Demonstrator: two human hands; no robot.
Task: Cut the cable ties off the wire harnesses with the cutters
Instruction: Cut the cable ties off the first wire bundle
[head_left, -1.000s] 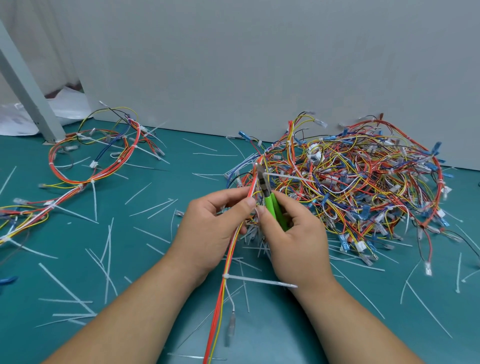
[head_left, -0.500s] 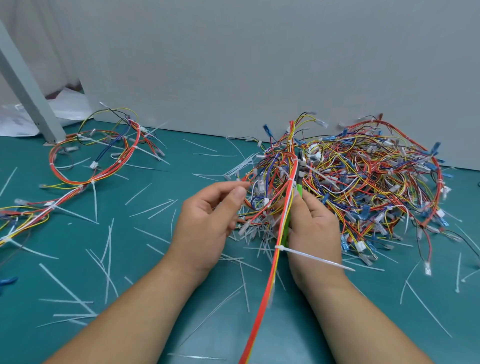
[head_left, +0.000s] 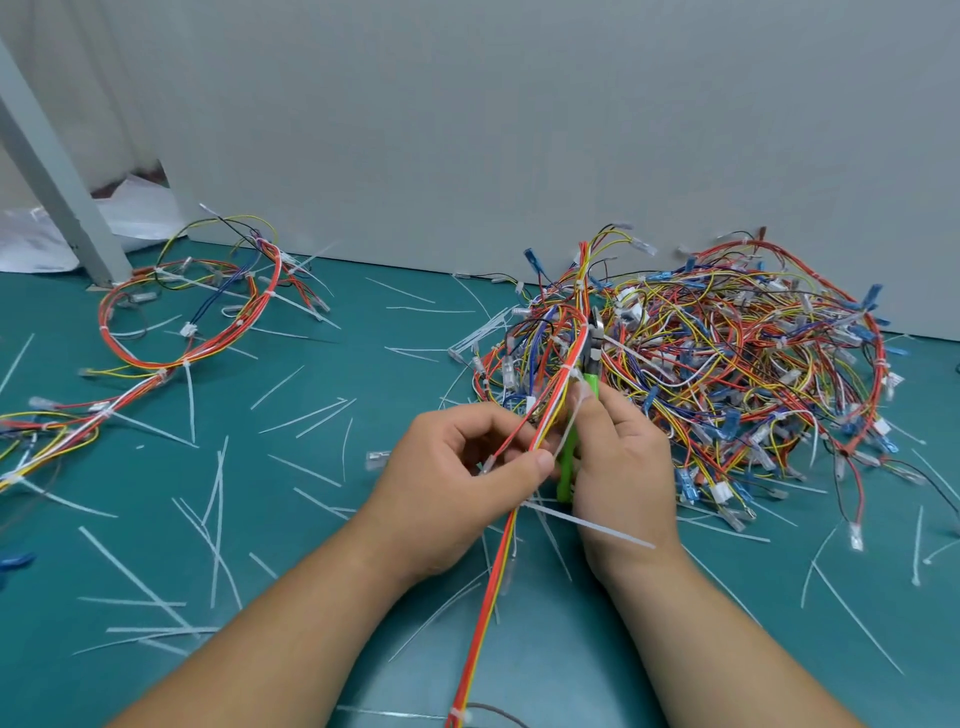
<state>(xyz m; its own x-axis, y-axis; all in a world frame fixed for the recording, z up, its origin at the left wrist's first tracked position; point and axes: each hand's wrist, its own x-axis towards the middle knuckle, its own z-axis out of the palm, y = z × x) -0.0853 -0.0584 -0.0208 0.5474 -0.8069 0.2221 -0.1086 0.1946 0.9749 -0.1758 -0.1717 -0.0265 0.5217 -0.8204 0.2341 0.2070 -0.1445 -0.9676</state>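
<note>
While the left hand (head_left: 457, 467) pinches the red, orange and yellow wire harness (head_left: 488, 597) over the teal mat (head_left: 311, 467), the right hand (head_left: 618, 467) grips the green-handled cutters (head_left: 592, 358), blades up right beside a white cable tie (head_left: 574, 373) on that bundle

The flat work mat (head_left: 405, 379) is plain teal-green, and the smooth wall panel (head_left: 519, 130) behind it is pale grey. The long tied wire harness (head_left: 488, 597) runs in red, orange, yellow and white strands. The small hand cutters (head_left: 592, 358) have bright green handles and a dark grey metal head. The heaped pile of wire harnesses (head_left: 727, 364) mixes red, yellow, orange, blue and black wires, dotted with blue and whitish connectors. The thin loose cable ties (head_left: 306, 415) are translucent white.
</note>
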